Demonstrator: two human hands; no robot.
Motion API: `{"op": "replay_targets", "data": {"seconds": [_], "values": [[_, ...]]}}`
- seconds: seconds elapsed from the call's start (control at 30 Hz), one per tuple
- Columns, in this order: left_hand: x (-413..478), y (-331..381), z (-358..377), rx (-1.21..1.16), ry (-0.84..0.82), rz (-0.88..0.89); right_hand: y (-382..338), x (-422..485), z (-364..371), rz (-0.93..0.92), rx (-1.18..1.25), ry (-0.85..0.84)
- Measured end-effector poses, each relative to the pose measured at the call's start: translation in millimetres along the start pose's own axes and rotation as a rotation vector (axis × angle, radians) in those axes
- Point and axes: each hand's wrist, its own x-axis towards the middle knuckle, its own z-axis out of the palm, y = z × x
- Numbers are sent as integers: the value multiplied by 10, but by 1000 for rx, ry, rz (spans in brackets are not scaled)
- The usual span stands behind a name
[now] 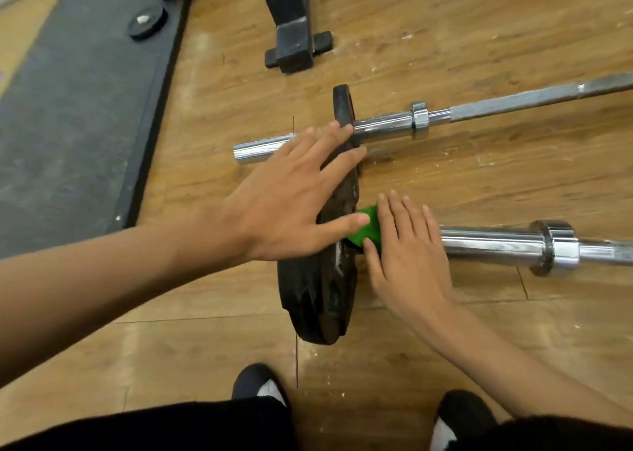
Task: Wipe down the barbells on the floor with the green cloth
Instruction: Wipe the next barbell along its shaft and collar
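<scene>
Green cloth [366,226] lies pressed under the right hand [407,255], on the chrome sleeve of the near barbell [493,243], just beside its black plate [318,300]. The fingers of this hand are flat and spread; whether they close around the cloth I cannot tell. The left hand [291,204] is wide open, the palm resting against the plate, the thumb touching the cloth. It holds nothing and seems only to steady the plate.

At 12 o'clock from the hands lies the far barbell [383,129], with its own smaller plate, apart from the cloth.

I judge that the step in hand is the wiping of the near sleeve, close to the plate. The next move probably calls for sliding the cloth toward 3 o'clock along the sleeve to the collar [556,245], with a firm press, while the left hand keeps the bar from rolling.
</scene>
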Motion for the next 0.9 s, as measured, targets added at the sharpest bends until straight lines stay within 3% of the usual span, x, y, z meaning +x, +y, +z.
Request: {"op": "replay_targets", "data": {"seconds": [0.3,0.5,0.67,0.77,0.9], "values": [[-93,109,343,-124,215,-77,-128,85,-26,11,-65,-33],[-150,144,373,-135,243,-79,-93,72,-28,71,0,119],[-47,94,329,-109,243,-91,-230,148,24,36,-133,-3],[3,102,329,-93,262,-102,-49,58,-15,10,-164,14],[-70,144,375,-154,295,-112,481,-58,-158,136,-161,111]]}}
